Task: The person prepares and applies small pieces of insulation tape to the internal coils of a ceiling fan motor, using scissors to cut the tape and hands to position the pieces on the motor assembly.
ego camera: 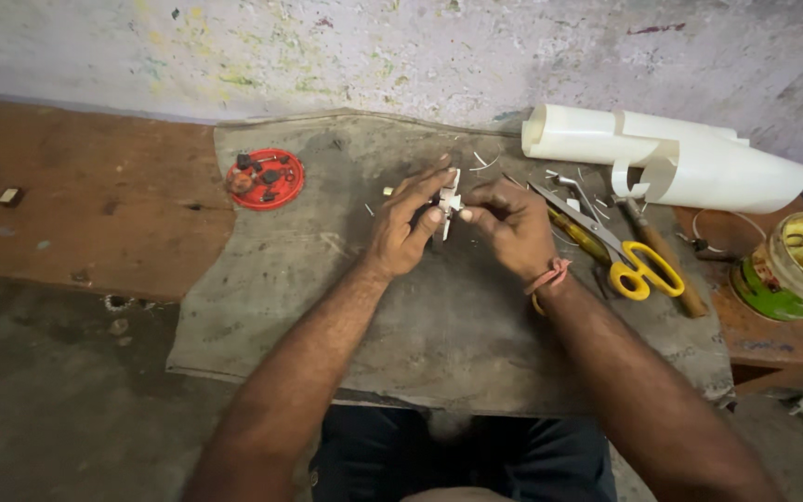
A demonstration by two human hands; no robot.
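While both hands meet over the middle of the grey mat, they pinch a small white plastic piece between them. The left hand steadies it from its side with thumb and extended fingers closed on it, and the right hand grips its other edge with curled fingertips. A sound way to work such a small part, I judge, is to keep the grip near its edges, brace the wrists low over the mat, and turn it slowly so it does not slip (it looks thin and springy).

Both forearms reach forward from the lap and converge, wrists slightly bent inward; a pink band circles the right wrist. Just right of the right hand lie yellow-handled scissors and a wooden-handled tool, with rolled white sheet beyond them. Farther right stands an open tin. Left of the left hand, well apart, sits a red lid holding small dark bits.
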